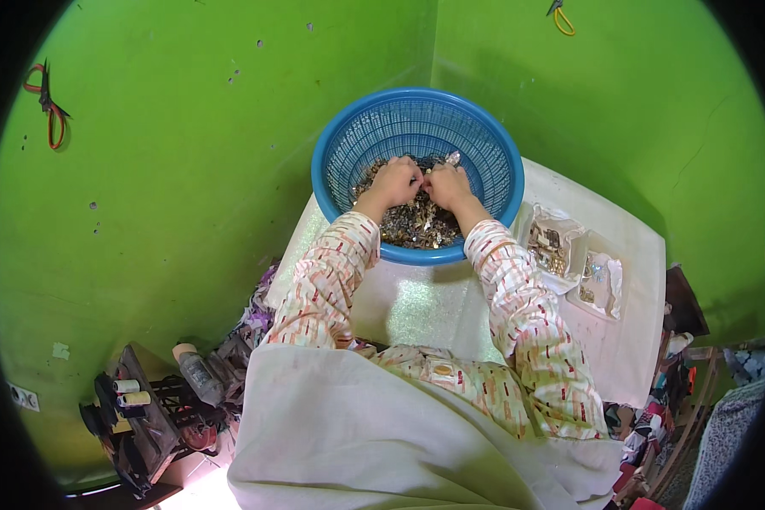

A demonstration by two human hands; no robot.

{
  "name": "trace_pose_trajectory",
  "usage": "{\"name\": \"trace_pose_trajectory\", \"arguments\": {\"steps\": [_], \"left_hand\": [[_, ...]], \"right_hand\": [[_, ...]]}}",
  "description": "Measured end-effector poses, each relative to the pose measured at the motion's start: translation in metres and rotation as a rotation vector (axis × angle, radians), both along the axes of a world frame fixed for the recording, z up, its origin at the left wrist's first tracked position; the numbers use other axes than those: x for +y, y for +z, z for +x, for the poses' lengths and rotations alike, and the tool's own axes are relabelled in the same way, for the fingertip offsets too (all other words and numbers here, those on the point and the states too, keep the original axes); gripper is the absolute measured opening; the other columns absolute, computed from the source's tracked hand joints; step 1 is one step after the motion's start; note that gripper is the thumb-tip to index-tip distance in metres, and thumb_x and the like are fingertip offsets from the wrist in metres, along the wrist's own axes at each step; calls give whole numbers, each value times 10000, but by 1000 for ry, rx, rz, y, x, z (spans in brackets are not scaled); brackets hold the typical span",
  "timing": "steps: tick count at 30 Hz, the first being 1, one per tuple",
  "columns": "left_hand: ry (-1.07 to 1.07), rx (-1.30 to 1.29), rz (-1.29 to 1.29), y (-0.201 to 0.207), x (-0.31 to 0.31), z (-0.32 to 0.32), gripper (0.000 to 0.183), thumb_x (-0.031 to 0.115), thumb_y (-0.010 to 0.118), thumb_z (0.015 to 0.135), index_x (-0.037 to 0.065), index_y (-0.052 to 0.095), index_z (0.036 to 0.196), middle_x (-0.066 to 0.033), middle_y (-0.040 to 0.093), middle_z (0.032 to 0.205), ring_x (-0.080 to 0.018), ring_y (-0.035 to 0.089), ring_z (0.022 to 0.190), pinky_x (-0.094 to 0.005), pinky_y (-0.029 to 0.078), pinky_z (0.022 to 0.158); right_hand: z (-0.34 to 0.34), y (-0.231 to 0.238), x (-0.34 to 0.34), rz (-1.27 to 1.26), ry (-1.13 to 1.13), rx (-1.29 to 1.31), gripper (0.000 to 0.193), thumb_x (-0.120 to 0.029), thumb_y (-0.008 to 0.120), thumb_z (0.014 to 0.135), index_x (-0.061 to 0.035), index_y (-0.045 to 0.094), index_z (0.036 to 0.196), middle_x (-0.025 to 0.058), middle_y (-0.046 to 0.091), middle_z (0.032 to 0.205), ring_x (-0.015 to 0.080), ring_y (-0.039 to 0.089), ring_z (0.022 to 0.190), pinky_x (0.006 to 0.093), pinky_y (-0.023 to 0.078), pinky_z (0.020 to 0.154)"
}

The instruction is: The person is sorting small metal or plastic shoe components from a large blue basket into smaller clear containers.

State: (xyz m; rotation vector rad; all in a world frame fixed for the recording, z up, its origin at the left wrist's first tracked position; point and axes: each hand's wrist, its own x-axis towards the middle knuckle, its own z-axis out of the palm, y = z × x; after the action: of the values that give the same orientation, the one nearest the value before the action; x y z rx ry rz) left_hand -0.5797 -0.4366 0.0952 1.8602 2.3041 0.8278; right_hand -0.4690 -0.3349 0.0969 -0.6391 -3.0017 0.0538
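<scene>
Left hand (396, 181) and right hand (448, 184) curl close together among glittery pieces (421, 224) inside a blue basket (422, 256) on the white desk (631, 331); whether they grip any, we cannot tell. We judge the pieces light, slippery, best pinched singly.

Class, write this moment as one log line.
left hand: in blue basket, at small shiny pieces | right hand: beside left, same pieces | two trays: right of basket
</scene>
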Motion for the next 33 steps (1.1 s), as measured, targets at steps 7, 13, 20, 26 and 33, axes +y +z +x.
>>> {"name": "trace_pose_trajectory", "arguments": {"steps": [7,13,20,26,33], "left_hand": [[-40,24,-141,-12,1,-16,114,152,559,687,119,644,754,-71,548,943,-268,481,929,-381,402,819],[-63,-53,-155,-10,10,-6,123,127,545,684,116,647,752,-71,547,944,-271,480,937,-376,392,834],[-72,-50,-149,-11,17,-12,137,128,552,682,111,649,778,-81,541,959,-270,477,949,-371,387,845],[-47,-24,-191,-16,28,-11,150,145,566,680,124,647,805,-72,536,977,-268,458,996,-359,380,867],[-122,-65,-530,-14,54,-15,295,257,642,642,115,654,900,-172,603,916,-313,571,876,-365,428,806]], "right_hand": [[-19,-9,-1,-156,29,-342,210,-229,502,769,-85,633,847,105,610,950,258,576,904,383,449,770],[-13,-33,7,-188,-6,-478,140,-135,561,698,-179,650,798,61,626,892,229,587,869,365,455,738],[-19,-33,15,-251,22,-428,172,-102,568,679,-171,652,813,85,628,846,249,596,820,346,463,716],[-15,-33,29,-360,49,-323,142,-118,559,685,-134,627,808,104,615,852,268,590,814,364,460,714],[-4,-22,54,-376,37,-158,54,-142,537,681,-135,553,732,91,597,761,286,572,761,393,435,639]]}}
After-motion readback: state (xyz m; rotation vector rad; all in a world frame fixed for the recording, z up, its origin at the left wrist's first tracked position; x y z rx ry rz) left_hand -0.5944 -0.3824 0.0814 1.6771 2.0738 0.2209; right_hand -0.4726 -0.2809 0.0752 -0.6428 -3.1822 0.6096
